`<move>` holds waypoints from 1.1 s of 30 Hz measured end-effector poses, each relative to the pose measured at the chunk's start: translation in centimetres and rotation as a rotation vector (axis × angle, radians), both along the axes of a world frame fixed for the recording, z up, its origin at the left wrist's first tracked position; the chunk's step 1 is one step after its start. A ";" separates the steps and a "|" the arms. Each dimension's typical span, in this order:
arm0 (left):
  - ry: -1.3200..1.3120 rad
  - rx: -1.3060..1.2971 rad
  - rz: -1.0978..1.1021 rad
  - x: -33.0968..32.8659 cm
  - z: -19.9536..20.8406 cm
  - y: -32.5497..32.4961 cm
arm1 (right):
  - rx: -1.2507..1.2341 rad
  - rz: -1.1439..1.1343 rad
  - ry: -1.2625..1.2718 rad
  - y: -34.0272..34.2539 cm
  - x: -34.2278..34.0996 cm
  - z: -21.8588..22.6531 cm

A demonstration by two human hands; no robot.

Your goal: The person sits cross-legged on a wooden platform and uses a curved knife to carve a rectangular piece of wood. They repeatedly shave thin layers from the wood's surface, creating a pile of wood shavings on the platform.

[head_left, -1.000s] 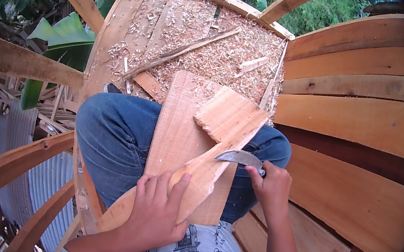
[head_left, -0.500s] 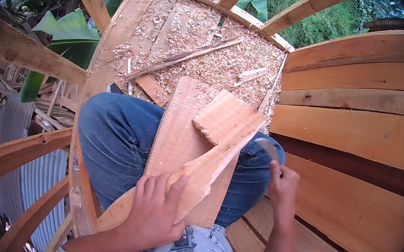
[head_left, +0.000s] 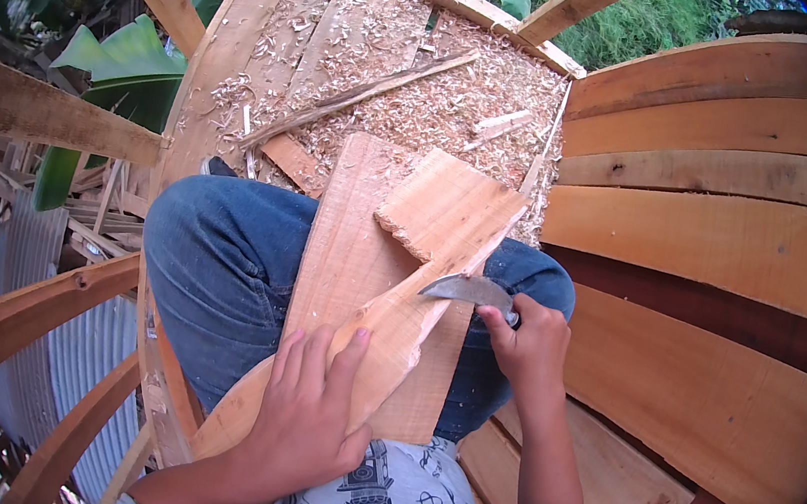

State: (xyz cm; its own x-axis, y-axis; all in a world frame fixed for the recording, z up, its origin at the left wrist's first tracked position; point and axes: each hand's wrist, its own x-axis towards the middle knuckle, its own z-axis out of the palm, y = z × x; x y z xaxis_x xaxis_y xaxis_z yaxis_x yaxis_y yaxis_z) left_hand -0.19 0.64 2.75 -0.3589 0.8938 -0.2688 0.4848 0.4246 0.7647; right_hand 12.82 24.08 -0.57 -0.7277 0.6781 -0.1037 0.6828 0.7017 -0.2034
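Note:
A shaped wooden piece (head_left: pixel 455 203), broad and square at its far end with a narrow neck, lies slanting over a flat board (head_left: pixel 337 234) across my lap. My left hand (head_left: pixel 311 412) holds the piece near its lower part, fingers stretched over the top and thumb by its right edge. My right hand (head_left: pixel 530 346) is closed round the handle of a curved knife (head_left: pixel 471 289). The knife's grey blade points left and lies over the right edge of the neck; whether it bites into the wood I cannot tell. Most of the handle is hidden in my fist.
Wood shavings (head_left: pixel 382 98) cover the plank floor beyond my knees, with a long thin stick (head_left: pixel 357 100) and small offcuts lying among them. Stacked planks (head_left: pixel 696 248) wall the right side. Upright wooden slats (head_left: pixel 58 109) stand on the left, with corrugated metal sheeting (head_left: pixel 92 365) behind them.
My right hand has swung the curved knife left and down from beside my right knee onto the wooden piece's edge. My left hand keeps its place on the piece. The view has shifted slightly.

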 end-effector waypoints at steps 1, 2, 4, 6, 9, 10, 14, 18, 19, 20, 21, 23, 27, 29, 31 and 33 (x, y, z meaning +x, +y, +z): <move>-0.003 0.000 0.003 -0.1 0.0 0.0 | 0.015 -0.003 0.000 0.3 -0.1 0.0; -0.005 -0.001 0.005 -0.1 0.0 0.0 | 0.014 -0.009 -0.015 0.5 -0.2 0.0; -0.006 -0.001 0.009 -0.2 -0.1 0.1 | 0.011 -0.025 -0.047 0.8 -0.4 0.0; -0.002 0.000 0.013 -0.2 -0.1 0.1 | 0.017 -0.025 -0.023 0.9 -0.7 -0.2; -0.002 0.005 0.015 -0.3 0.1 0.2 | 0.048 -0.039 -0.025 1.2 -0.8 -0.1; -0.005 0.005 0.019 -0.2 0.1 0.2 | 0.052 -0.041 -0.028 1.4 -0.8 -0.3; -0.008 -0.002 0.028 -0.2 -0.1 0.3 | 0.051 -0.055 -0.033 1.8 -0.8 -0.5; 0.005 -0.002 0.020 0.0 0.1 -0.2 | 0.016 -0.397 -0.071 6.9 0.5 -0.5; -0.017 -0.004 0.024 -0.1 0.4 -0.6 | 0.015 -0.450 0.004 8.2 0.9 0.0; -0.038 -0.005 0.028 -0.2 0.7 -1.2 | 0.019 -0.459 0.059 9.3 2.3 0.2; -0.073 -0.018 0.026 0.1 0.6 -1.6 | -0.032 -0.440 0.083 8.6 2.4 0.4; -0.064 -0.007 0.064 -0.1 0.1 -1.2 | -0.134 -0.402 0.129 6.9 2.3 1.5; -0.001 -0.019 0.046 -0.4 0.2 0.1 | -0.251 -0.242 0.095 0.0 1.0 3.4; 0.014 -0.024 0.028 -0.5 0.2 0.2 | -0.227 -0.079 0.012 -2.7 0.1 4.4; 0.030 -0.035 0.019 -0.3 0.2 0.2 | -0.210 -0.046 -0.070 -3.5 -0.5 4.0; 0.035 -0.042 0.018 -0.2 0.1 0.2 | -0.168 -0.018 -0.123 -3.3 -0.7 3.5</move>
